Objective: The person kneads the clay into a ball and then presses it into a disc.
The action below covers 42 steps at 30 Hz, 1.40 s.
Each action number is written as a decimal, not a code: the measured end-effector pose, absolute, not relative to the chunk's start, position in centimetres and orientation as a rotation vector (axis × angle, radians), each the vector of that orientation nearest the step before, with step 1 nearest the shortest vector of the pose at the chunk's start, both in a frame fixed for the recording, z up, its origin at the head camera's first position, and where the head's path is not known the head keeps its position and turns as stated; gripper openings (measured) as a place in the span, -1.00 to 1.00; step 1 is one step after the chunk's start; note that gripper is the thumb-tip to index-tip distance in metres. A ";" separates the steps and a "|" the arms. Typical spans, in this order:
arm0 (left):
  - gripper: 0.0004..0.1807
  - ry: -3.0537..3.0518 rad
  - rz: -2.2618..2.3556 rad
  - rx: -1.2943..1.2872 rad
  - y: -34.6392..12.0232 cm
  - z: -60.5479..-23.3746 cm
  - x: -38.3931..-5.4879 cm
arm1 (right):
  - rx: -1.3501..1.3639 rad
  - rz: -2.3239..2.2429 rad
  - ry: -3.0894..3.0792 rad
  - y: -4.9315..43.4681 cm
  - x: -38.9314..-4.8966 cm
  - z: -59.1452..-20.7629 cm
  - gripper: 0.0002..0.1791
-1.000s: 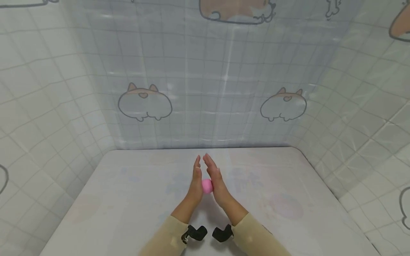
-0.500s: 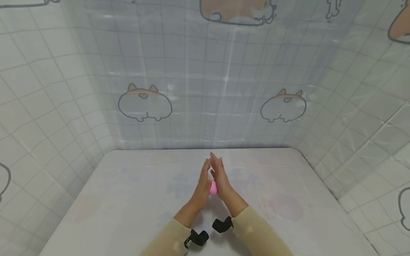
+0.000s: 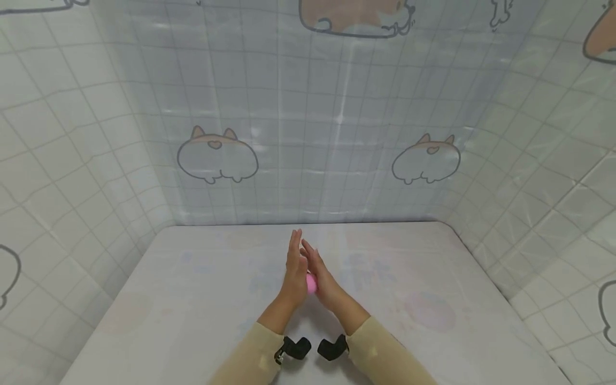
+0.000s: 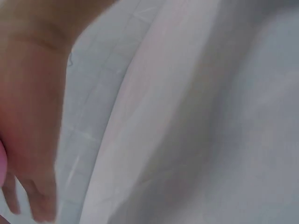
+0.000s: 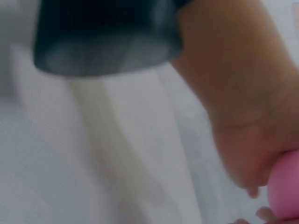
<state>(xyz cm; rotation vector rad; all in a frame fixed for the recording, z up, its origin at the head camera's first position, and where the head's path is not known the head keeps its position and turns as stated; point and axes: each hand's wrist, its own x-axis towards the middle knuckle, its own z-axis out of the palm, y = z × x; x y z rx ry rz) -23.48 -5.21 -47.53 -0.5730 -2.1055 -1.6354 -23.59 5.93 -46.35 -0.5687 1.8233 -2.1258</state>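
In the head view, a pink ball (image 3: pixel 312 283) sits between the two palms, partly covered by them. The left hand (image 3: pixel 294 279) presses its palm against the ball from the left, with fingers straight and pointing forward. From the right, the palm of the right hand (image 3: pixel 325 281) touches the ball, its fingers also extended and leaning toward the left hand. The left fingertips reach slightly farther forward than the right ones. A sliver of the pink ball (image 4: pixel 2 164) shows at the left edge of the left wrist view, and its rounded side (image 5: pixel 284 187) appears in the right wrist view.
Both hands are over a pale, faintly patterned table (image 3: pixel 202 299). Behind it hangs a grid-patterned curtain (image 3: pixel 308 182) with cartoon dog drawings, which also lines both sides. A black camera mount (image 3: pixel 297 348) is on the left wrist, another black mount (image 3: pixel 332 348) on the right.
The palms slide against each other around the ball. Half a second ago the right hand was farther forward; now the left is. Both hands and the ball have shifted slightly left since then.
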 end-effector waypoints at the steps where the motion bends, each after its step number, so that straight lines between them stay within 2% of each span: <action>1: -0.12 -2.127 -1.635 -0.546 -5.3 -47.5 -23.6 | -0.609 -2.135 1.819 6.0 -23.5 -46.3 -0.29; 8: -0.14 -2.241 -1.678 -0.418 -5.9 -48.4 -24.0 | -0.829 -2.163 1.930 6.7 -23.2 -44.8 -0.25; 14: -0.09 -2.278 -1.816 -0.532 -5.1 -49.7 -23.7 | -0.883 -2.123 2.176 7.1 -23.9 -44.5 -0.31; 19: -0.15 -2.156 -2.209 -0.562 -4.4 -49.7 -22.9 | -0.829 -1.994 2.360 7.3 -24.7 -45.6 -0.31; 26: -0.10 -1.629 -2.709 -0.457 -3.8 -47.7 -22.4 | -0.818 -1.953 2.310 7.6 -24.9 -47.2 -0.32; 33: -0.23 -1.676 -2.461 -0.414 -4.2 -46.8 -22.4 | -0.994 -2.048 2.234 6.8 -23.8 -48.2 -0.18; 42: -0.26 -1.892 -2.297 -0.413 -4.8 -47.9 -23.2 | -1.164 -2.148 2.157 6.4 -22.1 -47.2 -0.19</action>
